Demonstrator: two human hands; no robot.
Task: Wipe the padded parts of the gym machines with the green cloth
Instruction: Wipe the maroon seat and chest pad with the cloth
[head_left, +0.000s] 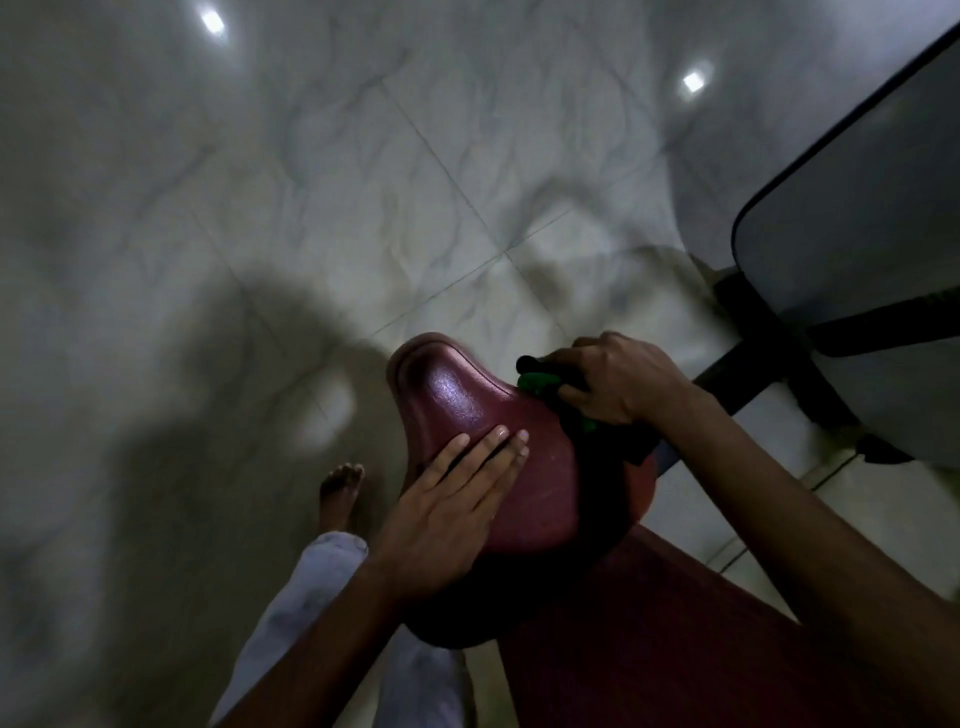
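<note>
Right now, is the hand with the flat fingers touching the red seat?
Touching. The head view shows the left hand lying flat on the red seat, straight fingers pressed onto its shiny top with no gap.

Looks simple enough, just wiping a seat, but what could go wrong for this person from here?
The right hand bunches the green cloth at the edge of the red padded seat, so the shiny top might get missed. The left hand lies flat on the pad with straight fingers; it could block the wipe or leave fresh prints. A bare foot stands on the glossy tiled floor, which may be slippery if damp.
</note>
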